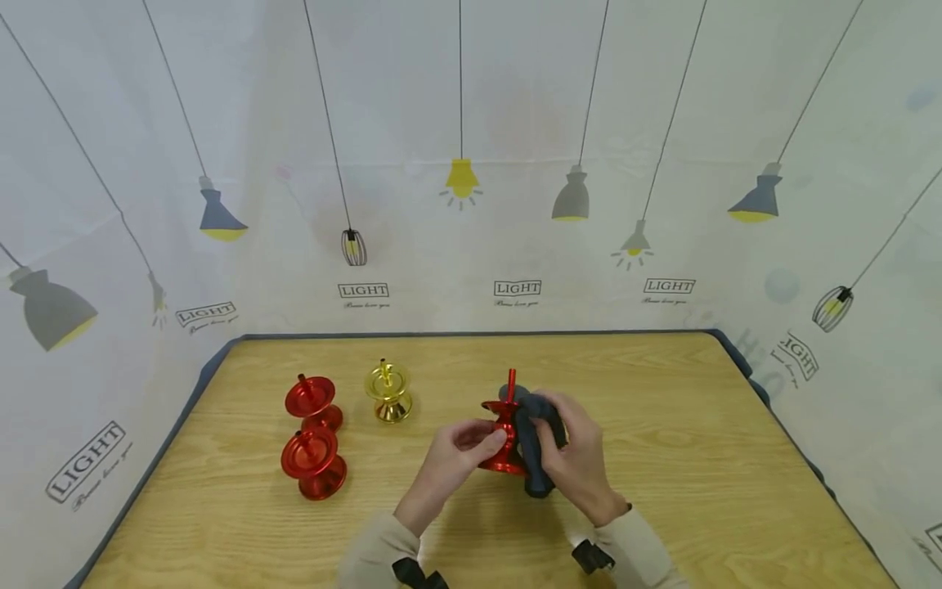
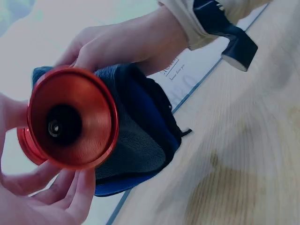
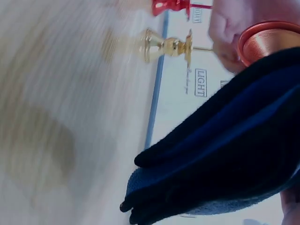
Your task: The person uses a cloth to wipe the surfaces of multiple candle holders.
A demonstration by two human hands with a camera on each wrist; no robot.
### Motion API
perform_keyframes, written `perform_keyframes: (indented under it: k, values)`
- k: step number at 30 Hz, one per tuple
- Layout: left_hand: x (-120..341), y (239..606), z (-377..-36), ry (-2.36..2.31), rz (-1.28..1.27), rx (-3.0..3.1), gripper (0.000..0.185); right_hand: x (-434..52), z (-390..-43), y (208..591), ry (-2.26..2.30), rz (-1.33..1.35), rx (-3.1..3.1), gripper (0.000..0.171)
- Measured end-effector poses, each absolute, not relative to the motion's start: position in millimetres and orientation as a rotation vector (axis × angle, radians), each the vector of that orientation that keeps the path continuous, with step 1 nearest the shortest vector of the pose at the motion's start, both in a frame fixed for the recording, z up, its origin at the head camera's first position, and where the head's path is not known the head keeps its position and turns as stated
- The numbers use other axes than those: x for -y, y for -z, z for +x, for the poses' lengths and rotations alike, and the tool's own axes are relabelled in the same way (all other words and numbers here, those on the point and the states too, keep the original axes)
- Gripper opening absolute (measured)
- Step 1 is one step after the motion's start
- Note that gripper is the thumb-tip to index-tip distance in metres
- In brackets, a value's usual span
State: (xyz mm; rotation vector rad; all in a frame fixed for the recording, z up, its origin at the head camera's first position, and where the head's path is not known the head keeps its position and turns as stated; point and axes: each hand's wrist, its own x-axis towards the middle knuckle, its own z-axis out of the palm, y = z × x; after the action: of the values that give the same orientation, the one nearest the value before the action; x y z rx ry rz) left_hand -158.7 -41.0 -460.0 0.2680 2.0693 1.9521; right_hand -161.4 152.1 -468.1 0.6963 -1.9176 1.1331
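Raised over the table, a shiny red candle holder with a thin spike on top is gripped by my left hand, thumb on its stem. The left wrist view looks into its hollow red base, where a dark recess holds a screw. My right hand holds a folded dark blue-grey cloth against the holder's right side. In the right wrist view the cloth hangs in folds and covers much of that hand, with the rim of the red base beside it.
Two more red candle holders stand at the table's left, one behind the other. A gold candle holder stands to their right. The wooden table ends at a dark edge, with a lamp-printed white curtain around it.
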Motion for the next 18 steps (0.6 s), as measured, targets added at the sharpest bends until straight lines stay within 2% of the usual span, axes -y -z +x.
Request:
perform_keyframes:
  k: [7, 10, 14, 18]
  values:
    - [39.1, 460.7, -157.7, -1.985, 0.277, -2.108, 0.043, -149.6, -162.0, 461.0, -1.024, 0.824, 1.837, 0.018]
    - [43.0, 463.0, -158.0, -2.017, 0.317, -2.018, 0.044, -149.8, -161.6, 461.2, -1.084, 0.848, 1.848, 0.020]
    - [48.0, 466.1, -158.2, -2.107, 0.381, -1.807, 0.052, -152.4, -160.1, 464.3, -1.273, 0.803, 1.898, 0.036]
    - [51.5, 464.4, -157.4, -2.253, 0.457, -1.659, 0.049, -158.8, -155.7, 465.2, -1.506, 0.658, 1.915, 0.032]
